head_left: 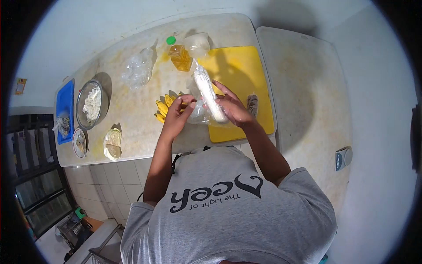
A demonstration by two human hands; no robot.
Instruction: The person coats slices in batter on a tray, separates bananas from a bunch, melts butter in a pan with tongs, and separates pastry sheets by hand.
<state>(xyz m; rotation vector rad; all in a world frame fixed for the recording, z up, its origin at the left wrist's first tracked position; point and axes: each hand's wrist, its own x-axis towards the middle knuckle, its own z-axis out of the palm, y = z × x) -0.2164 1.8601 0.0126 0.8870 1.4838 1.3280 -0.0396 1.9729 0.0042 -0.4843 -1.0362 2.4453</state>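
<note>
A long white roll in clear plastic wrapping (205, 88), its top end twisted, is gripped in my right hand (236, 109), tilted over the edge of the yellow cutting board (239, 57). My left hand (176, 115) has its fingers curled and pinched at a thin clear plastic bag (198, 115) that hangs between the two hands. Just behind my left hand lies a bunch of yellow bananas (163, 107), partly covered by the fingers. On the board, right of my right hand, lies a small clear packet with dark brown contents (252, 104).
Past the hands stand a bottle of yellow oil (180, 58) with a green cap and a whitish bag (197, 42). Leftward are a crumpled plastic bag (138, 70), a glass bowl of white shreds (103, 110), a cut cabbage (113, 144), a small bowl (79, 143), a blue tray (64, 99). A scale (343, 158) sits right.
</note>
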